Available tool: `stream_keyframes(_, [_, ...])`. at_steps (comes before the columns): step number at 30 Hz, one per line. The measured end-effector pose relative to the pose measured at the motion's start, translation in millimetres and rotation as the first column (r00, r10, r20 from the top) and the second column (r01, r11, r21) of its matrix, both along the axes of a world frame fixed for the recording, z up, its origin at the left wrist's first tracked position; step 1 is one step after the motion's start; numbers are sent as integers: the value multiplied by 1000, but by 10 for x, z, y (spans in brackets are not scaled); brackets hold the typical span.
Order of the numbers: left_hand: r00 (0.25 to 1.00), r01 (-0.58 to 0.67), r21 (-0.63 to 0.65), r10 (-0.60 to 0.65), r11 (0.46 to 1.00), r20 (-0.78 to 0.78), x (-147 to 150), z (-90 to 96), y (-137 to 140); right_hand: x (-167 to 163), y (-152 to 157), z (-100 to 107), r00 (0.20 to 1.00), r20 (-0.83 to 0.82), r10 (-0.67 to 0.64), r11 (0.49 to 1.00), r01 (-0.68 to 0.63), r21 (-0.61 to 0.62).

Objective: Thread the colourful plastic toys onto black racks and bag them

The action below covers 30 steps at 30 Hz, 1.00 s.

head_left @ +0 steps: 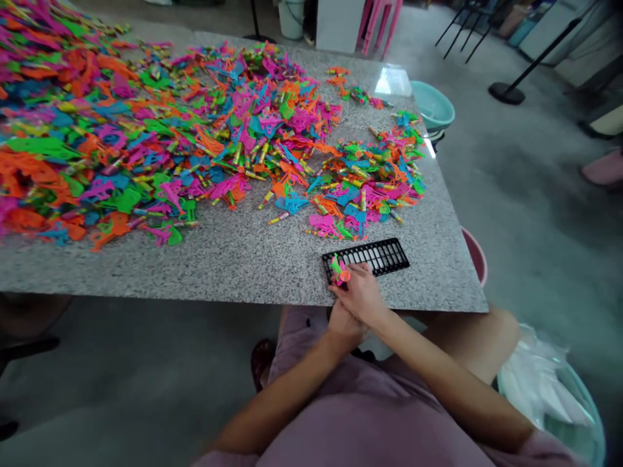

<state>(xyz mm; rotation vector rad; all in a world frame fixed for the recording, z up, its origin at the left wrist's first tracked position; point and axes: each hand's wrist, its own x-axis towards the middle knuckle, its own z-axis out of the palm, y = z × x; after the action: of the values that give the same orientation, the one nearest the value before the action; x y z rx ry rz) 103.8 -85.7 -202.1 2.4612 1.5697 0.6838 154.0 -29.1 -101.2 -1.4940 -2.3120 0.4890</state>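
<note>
My right hand (363, 293) is closed at the table's front edge, over the near left part of a black slotted plastic rack (384, 256). At its fingertips is a small bunch of bright plastic toy pieces (338, 269) in green, pink and orange. Just below it and touching it, my left hand (346, 325) is curled. The right hand covers most of its fingers, so what it holds is hidden. Behind the rack lies a heap of similar plastic pieces (360, 194), some with yellow patterned sticks.
A much larger pile of the same pieces (146, 149) spreads over the left and back of the speckled stone table (233, 259). Beyond the right edge stand a turquoise basin (433, 104) and a pink bucket (474, 256). At lower right, a tub holds clear plastic bags (540, 376).
</note>
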Motion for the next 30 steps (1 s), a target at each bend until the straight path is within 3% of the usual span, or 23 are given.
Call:
stream_keyframes(4, [990,41,62,-49,997,136,-237,321,-120,101,89,130,989,-149,24,999,-29,-35])
stream_keyframes(6, [979,14,98,-34,995,199,-456,511,-226,247,185,182,965,-261,40,999,-39,7])
stream_keyframes(10, [916,-262,129,204,956,346,-834,725,-213,492,289,49,963,-249,98,991,-73,108])
stream_keyframes(13, [861,-374,72,317,924,397,-933,712,26,507,206,-171,976,-161,148,982,-127,137])
stream_keyframes(17, [868,-319,18,285,947,406,-942,639,228,471,101,-304,981,-84,175,974,-160,163])
stream_keyframes(26, [877,-308,52,263,950,402,-964,642,179,485,8,-213,984,-77,163,979,-151,135])
stream_keyframes(30, [880,-297,69,245,952,407,-981,601,196,427,341,69,974,-114,194,971,-173,167])
